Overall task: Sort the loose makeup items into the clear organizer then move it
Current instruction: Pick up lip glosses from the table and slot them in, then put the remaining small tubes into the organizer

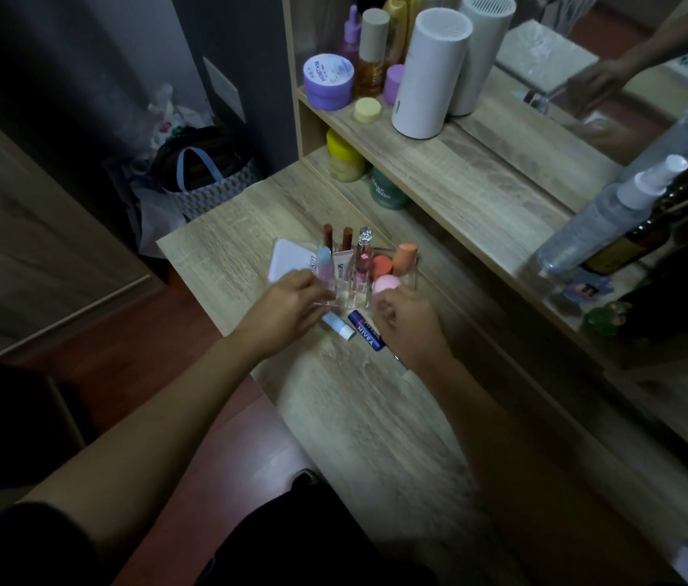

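Note:
The clear organizer (407,277) stands on the wooden table (359,416). It holds several upright lipsticks and tubes, with two orange sponges (393,262) and a pink sponge (385,284) in its right part. My left hand (287,308) has its fingertips on the organizer's front left corner. My right hand (412,327) is curled against its front right corner, just below the pink sponge. Between my hands two loose items lie flat on the table: a small light-blue tube (338,327) and a dark blue NIVEA stick (366,336).
A white flat packet (287,259) lies behind the organizer on the left. Jars, bottles and a white cylinder (428,74) fill the shelves at the back. A spray bottle (604,217) stands at the right by a mirror. A bag (207,179) sits on the floor to the left.

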Demonstrator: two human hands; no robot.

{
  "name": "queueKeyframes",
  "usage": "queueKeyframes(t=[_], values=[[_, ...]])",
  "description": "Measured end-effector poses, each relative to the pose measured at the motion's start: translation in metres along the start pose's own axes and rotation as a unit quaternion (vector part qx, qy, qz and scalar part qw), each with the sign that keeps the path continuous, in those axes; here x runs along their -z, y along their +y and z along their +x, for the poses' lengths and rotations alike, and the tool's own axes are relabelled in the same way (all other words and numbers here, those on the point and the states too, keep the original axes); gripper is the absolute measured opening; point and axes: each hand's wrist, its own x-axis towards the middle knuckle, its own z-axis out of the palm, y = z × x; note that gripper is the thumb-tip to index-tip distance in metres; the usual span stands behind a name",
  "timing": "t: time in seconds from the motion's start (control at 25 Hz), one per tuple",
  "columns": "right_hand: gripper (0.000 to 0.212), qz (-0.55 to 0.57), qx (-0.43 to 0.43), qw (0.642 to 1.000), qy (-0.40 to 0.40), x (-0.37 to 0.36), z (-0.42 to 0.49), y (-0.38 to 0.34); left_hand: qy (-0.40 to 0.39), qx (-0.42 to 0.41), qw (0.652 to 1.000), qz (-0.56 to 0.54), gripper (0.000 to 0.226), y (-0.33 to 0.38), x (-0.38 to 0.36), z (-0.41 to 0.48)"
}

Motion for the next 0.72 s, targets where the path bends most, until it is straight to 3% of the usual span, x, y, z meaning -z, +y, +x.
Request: queueKeyframes(t=[0.16, 0.36, 0.72], values=[[0.037, -0.097, 0.003, 0.991, -0.088, -0.004, -0.01, -0.001, -0.086, 0.026, 0.996, -0.012, 0.032, -0.002, -0.026, -0.006], [0.038, -0.176, -0.012, 0.977, -0.117, -0.015, -0.009, -0.012, -0.151, 0.064, 0.984, 0.067, 0.037, -0.007, -0.042, 0.001], [0.029, -0.185, -0.018, 0.98, -0.069, -0.023, -0.009, -0.015, -0.111, 0.061, 0.991, 0.051, 0.031, -0.022, -0.032, -0.017]])
